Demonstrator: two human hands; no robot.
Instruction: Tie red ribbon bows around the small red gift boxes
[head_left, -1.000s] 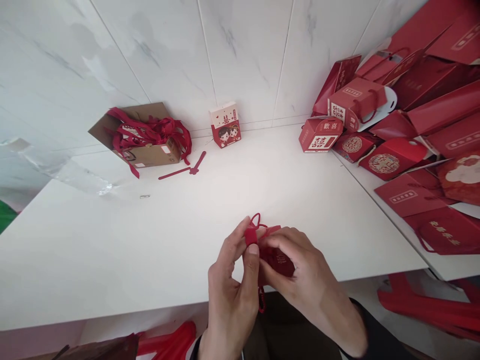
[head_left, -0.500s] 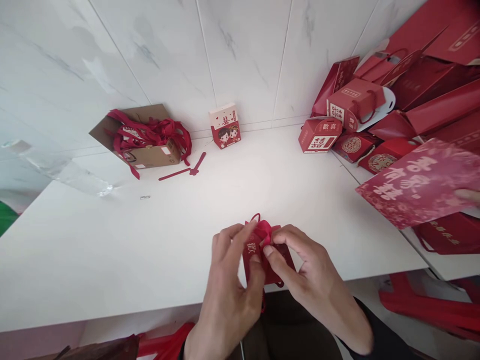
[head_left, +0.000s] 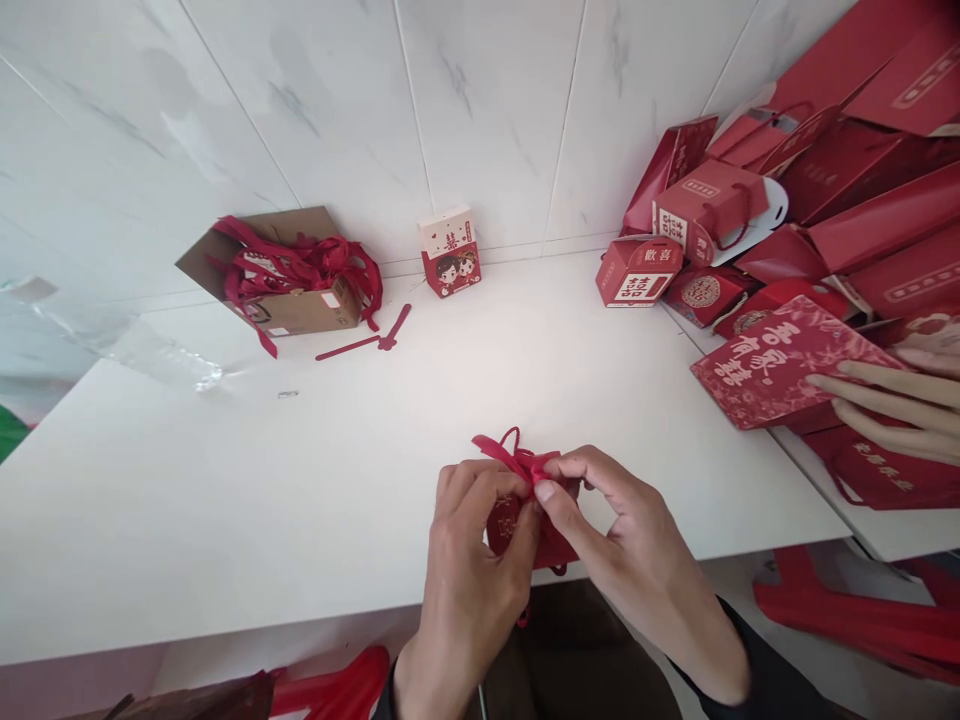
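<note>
At the table's front edge lies a small red gift box (head_left: 504,522) with pale lettering and a cord loop at its top. A red ribbon (head_left: 496,450) crosses over it, one end sticking up toward the left. My left hand (head_left: 476,550) pinches the ribbon between thumb and fingertips. Close against it, my right hand (head_left: 619,525) also has thumb and forefinger closed on the ribbon. The fingers partly hide the ribbon's crossing and much of the box.
Ribbons spill from a cardboard box (head_left: 300,312) at back left, beside a red strip (head_left: 349,348). A cartoon-printed box (head_left: 452,255) stands by the wall. Red gift boxes (head_left: 641,272) pile up at right, where another person's hand (head_left: 900,395) rests on a red printed bag (head_left: 780,365).
My left fingers have closed into a pinch on the ribbon, and a ribbon end now sticks out leftward. At right, the other person's hand has reached further in and the printed bag has shifted left.
</note>
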